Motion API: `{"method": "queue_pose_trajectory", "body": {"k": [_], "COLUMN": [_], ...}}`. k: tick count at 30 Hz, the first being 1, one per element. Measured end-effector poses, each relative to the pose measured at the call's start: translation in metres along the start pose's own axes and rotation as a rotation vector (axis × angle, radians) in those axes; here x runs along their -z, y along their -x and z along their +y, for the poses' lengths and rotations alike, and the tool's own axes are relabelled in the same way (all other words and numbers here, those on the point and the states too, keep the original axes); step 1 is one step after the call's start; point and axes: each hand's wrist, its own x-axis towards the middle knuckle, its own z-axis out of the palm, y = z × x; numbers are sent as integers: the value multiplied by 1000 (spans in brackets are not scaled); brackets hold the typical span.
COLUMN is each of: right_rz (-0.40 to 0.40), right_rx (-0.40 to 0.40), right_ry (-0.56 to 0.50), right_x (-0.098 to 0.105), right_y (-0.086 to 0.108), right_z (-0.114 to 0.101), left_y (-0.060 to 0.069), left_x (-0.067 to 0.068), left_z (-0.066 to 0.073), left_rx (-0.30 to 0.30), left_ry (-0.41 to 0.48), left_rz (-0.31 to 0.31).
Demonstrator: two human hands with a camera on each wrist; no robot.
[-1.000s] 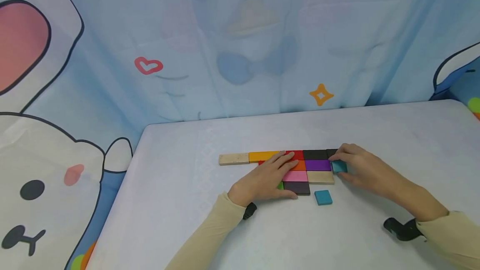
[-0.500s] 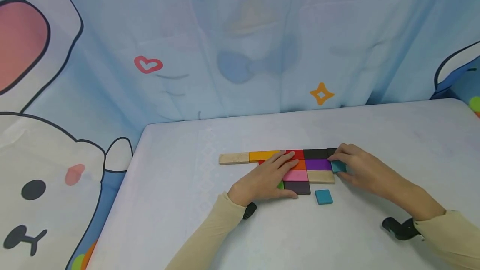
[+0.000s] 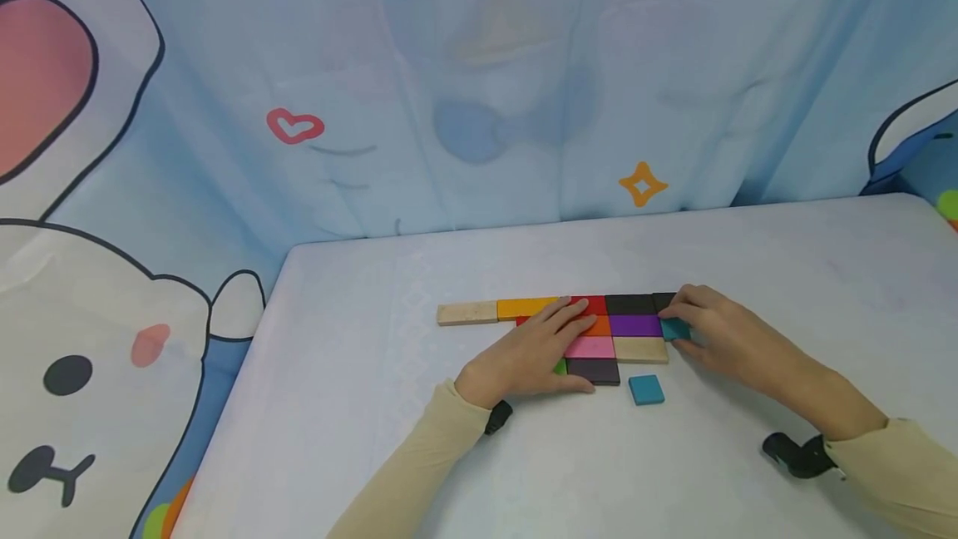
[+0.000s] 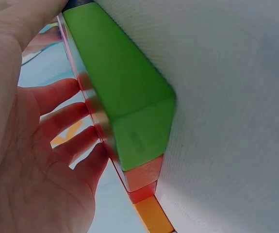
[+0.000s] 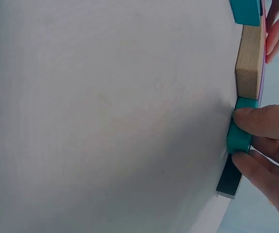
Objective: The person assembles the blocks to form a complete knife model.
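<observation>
My left hand (image 3: 520, 360) rests with spread, fairly straight fingers over flat coloured blocks laid in rows. A green block (image 4: 129, 87) lies under its palm side, mostly hidden in the head view. My right hand (image 3: 737, 343) pinches a teal square block (image 5: 240, 133) between thumb and finger at the right end of the second row. That block sits beside the purple block (image 3: 636, 325) and below a short black block (image 3: 663, 301). A wooden block (image 3: 641, 349), a pink block (image 3: 590, 347) and a dark block (image 3: 594, 370) fill the lower rows.
A second teal square block (image 3: 646, 390) lies loose in front of the rows. The top row runs left through a yellow block (image 3: 524, 309) to a plain wooden block (image 3: 467, 314). Everything rests on a white-covered table (image 3: 359, 406), with a printed curtain (image 3: 479, 190) behind.
</observation>
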Motion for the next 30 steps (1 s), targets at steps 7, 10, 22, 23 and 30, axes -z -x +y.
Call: {"method": "queue_pose_trajectory", "body": {"k": [7, 10, 22, 23, 30], "right_rz": [-10, -7, 7, 15, 6], "right_rx": [2, 1, 35, 48, 114], "right_ry": [13, 17, -4, -8, -87], "right_x": [1, 1, 18, 19, 22], "right_y": [-1, -1, 3, 3, 10], "right_z": [0, 0, -24, -28, -48], "left_y": [0, 0, 1, 1, 0], "left_x": [1, 1, 3, 3, 3], "left_z": [0, 1, 2, 2, 3], "left_rx": [-4, -7, 9, 10, 13], "left_ry": [-4, -4, -13, -16, -12], "left_rz": [-1, 2, -11, -11, -9]}}
